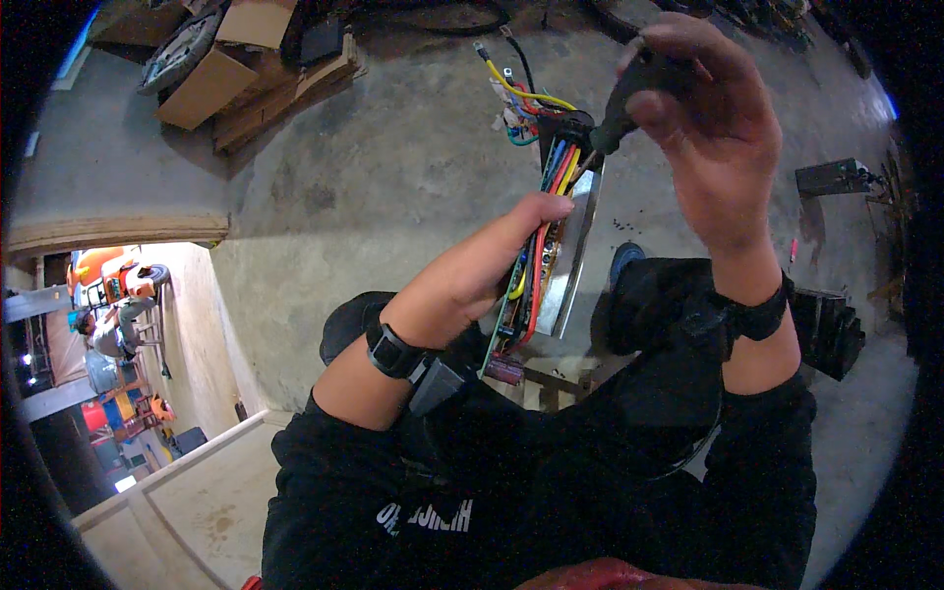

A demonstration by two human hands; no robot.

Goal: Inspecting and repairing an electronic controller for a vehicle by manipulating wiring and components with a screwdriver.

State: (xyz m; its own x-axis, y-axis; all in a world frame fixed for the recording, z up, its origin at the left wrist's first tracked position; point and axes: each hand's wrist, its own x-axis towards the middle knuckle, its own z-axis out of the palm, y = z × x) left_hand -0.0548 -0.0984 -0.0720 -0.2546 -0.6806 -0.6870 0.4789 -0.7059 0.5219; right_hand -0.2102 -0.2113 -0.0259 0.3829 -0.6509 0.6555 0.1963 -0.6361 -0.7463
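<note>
My left hand (497,251) is closed around a motor controller, an opened electronic unit with a long silver metal plate (580,251) and a circuit board edge. Red, yellow and blue wires (564,167) run along it, and loose leads with terminals (492,74) fan out past its far end. Above and to the right, my right hand (723,128) grips a screwdriver (616,118) by its dark handle. Its shaft points down-left at the wires near the unit's far end; whether the tip touches anything is hidden among them.
Small dark bits (629,226) lie on the concrete floor right of the unit. Cardboard boxes (211,88) sit at the far left. A metal box (831,177) and a black part (826,332) stand at the right. Through a doorway, a person (113,334) is beside an orange vehicle (118,275).
</note>
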